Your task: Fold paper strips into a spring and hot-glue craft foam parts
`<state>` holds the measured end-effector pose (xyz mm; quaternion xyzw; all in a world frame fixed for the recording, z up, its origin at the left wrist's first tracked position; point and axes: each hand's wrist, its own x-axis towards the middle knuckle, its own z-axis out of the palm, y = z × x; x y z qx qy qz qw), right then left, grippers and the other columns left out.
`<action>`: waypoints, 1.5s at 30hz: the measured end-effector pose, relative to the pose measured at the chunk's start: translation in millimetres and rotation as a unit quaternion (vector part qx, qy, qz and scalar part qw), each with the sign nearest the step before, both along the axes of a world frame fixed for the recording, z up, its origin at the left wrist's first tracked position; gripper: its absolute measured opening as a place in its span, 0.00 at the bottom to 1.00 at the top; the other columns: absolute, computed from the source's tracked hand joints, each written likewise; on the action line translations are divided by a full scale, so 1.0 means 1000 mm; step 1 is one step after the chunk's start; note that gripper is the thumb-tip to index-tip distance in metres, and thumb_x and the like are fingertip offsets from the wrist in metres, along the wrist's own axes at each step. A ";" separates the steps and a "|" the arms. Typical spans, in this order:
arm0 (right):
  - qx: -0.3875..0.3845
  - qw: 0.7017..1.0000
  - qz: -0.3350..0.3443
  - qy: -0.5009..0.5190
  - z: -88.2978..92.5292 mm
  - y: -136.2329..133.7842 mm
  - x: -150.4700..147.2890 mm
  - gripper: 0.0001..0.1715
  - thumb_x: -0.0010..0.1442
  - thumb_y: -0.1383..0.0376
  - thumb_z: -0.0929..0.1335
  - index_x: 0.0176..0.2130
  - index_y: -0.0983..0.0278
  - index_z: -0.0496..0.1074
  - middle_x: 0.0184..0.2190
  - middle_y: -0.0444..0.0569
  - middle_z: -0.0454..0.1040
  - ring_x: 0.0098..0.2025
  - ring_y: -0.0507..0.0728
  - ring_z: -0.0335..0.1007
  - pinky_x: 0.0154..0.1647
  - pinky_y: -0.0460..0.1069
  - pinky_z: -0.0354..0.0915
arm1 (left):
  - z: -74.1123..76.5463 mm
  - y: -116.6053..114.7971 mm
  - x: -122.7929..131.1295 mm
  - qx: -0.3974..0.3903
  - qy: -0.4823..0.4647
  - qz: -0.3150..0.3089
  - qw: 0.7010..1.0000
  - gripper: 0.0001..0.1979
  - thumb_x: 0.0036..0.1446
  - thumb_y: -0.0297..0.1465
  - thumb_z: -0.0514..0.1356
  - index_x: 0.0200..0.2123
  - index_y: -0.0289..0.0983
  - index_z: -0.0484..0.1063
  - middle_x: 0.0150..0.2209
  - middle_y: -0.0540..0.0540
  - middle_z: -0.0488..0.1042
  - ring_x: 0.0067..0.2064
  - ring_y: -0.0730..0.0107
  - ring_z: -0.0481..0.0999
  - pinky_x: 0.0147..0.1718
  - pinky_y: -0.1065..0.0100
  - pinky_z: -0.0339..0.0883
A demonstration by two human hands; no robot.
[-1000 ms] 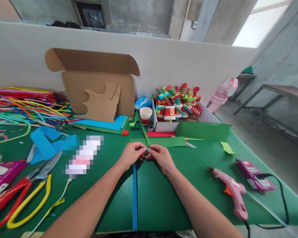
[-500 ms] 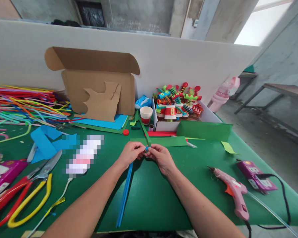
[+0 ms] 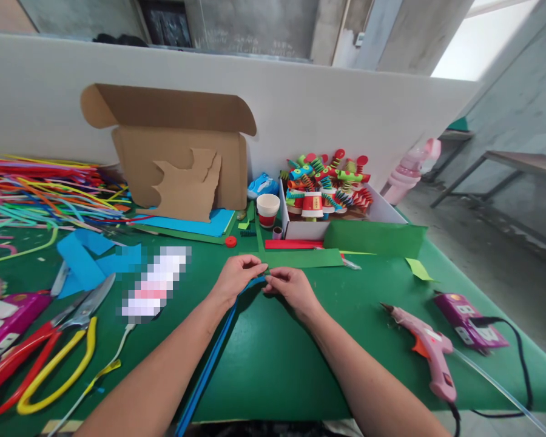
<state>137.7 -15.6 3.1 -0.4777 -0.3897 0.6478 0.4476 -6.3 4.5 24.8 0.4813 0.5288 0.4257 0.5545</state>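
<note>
My left hand (image 3: 240, 280) pinches the joined ends of a blue paper strip (image 3: 209, 363) and a green paper strip (image 3: 259, 233) in front of me. From the fingers the blue strip runs down and left to the table's near edge, while the green one stretches away towards the white cup. Close beside it, my right hand (image 3: 295, 290) is closed at the same join, thumb and index finger on the strips. The fingertips hide most of the fold itself. Behind the hands lies a flat piece of green paper (image 3: 304, 259).
On the right lie a pink glue gun (image 3: 425, 346) and a purple box (image 3: 468, 321). To the left are large scissors (image 3: 54, 340) and blue paper pieces (image 3: 84, 261). A white box (image 3: 304, 230) of paper-spring figures, a paper cup (image 3: 268, 206) and a cardboard box (image 3: 182, 145) stand behind.
The blue strip has swung from under the left hand to lie across the join and further left. The green strip now points straighter away. Both hands stay nearly in place.
</note>
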 end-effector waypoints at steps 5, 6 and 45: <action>-0.003 1.000 0.004 0.017 0.000 0.000 0.001 0.18 0.38 0.59 0.78 0.28 0.66 0.75 0.18 0.43 0.76 0.22 0.51 0.73 0.30 0.47 0.70 | 0.000 0.000 0.000 -0.004 -0.007 0.012 1.000 0.18 0.32 0.42 0.70 0.19 0.36 0.71 0.20 0.53 0.68 0.25 0.75 0.63 0.27 0.71 0.57; -0.004 1.000 0.006 0.020 0.000 0.000 0.001 0.18 0.38 0.59 0.78 0.28 0.66 0.75 0.18 0.43 0.76 0.22 0.51 0.73 0.30 0.47 0.70 | 0.000 0.000 0.000 -0.005 -0.007 0.013 1.000 0.18 0.33 0.42 0.70 0.19 0.36 0.70 0.20 0.54 0.68 0.25 0.75 0.63 0.26 0.71 0.57; -0.032 0.991 -0.035 0.122 0.004 0.002 0.005 0.25 0.35 0.55 0.80 0.28 0.64 0.71 0.19 0.42 0.75 0.21 0.49 0.72 0.28 0.45 0.70 | 0.002 -0.006 0.002 -0.013 -0.018 -0.041 0.999 0.18 0.38 0.44 0.70 0.22 0.36 0.71 0.20 0.52 0.70 0.24 0.74 0.68 0.25 0.71 0.63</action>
